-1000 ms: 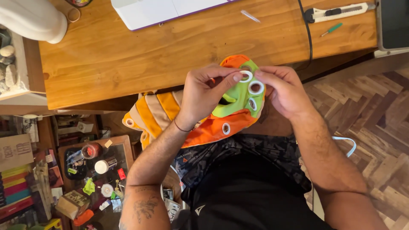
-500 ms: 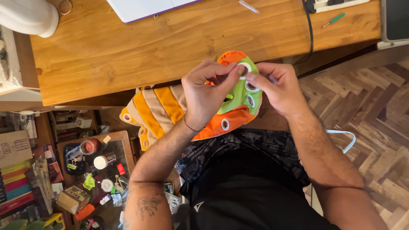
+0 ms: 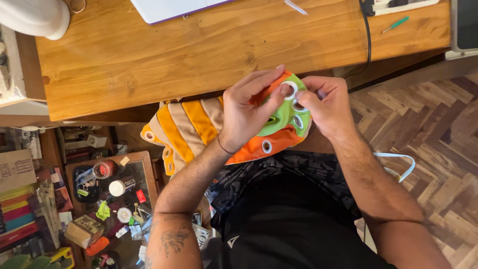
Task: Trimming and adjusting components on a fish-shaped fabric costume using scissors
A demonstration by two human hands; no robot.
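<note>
Here, just below the wooden desk [image 3: 149, 60] edge, I see my left hand [image 3: 249, 112] and right hand [image 3: 326, 104] with fingers pinched on the green-and-orange fabric piece [image 3: 281, 122], fingertips meeting at a white eyelet ring [image 3: 290, 89].

The left hand [image 3: 249, 112] covers part of the green and orange cloth [image 3: 279, 122]. The white pad [image 3: 174, 7] and the black screen [image 3: 468, 25] on the desk [image 3: 149, 60] are cut off by the edges. The small things in the tray [image 3: 112, 199] are too tiny to tell.
</note>
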